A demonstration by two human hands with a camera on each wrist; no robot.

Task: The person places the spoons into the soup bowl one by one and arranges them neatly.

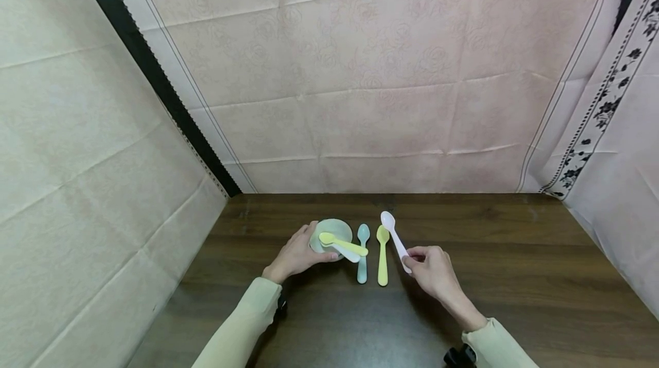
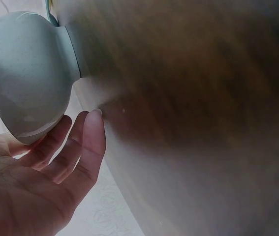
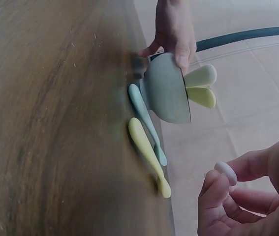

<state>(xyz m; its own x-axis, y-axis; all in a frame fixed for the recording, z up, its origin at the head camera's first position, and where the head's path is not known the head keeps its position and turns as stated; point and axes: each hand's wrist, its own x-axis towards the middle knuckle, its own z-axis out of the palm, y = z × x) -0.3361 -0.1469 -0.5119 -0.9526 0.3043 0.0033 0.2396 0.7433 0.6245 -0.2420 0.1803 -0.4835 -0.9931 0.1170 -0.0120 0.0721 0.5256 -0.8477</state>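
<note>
My left hand [image 1: 301, 253] holds a pale green bowl [image 2: 28, 73] at its left side, the thumb by the rim. Two spoons lean in that bowl, a yellow one [image 3: 201, 97] and a white one [image 3: 201, 75], their handles sticking out over the rim. To the right, my right hand [image 1: 434, 270] pinches the handle end of a pale pinkish-white spoon [image 1: 396, 241], whose bowl end points away from me. Between the hands, a blue-green spoon [image 1: 362, 268] and another yellow spoon [image 1: 382, 265] lie side by side on the table, handles toward me.
The brown wooden table [image 1: 350, 328] ends at a pale patterned cloth [image 1: 381, 127] hanging behind it. More pale cloth [image 1: 92, 230] hangs at the left, and a cloth with a black floral border [image 1: 602, 116] at the right.
</note>
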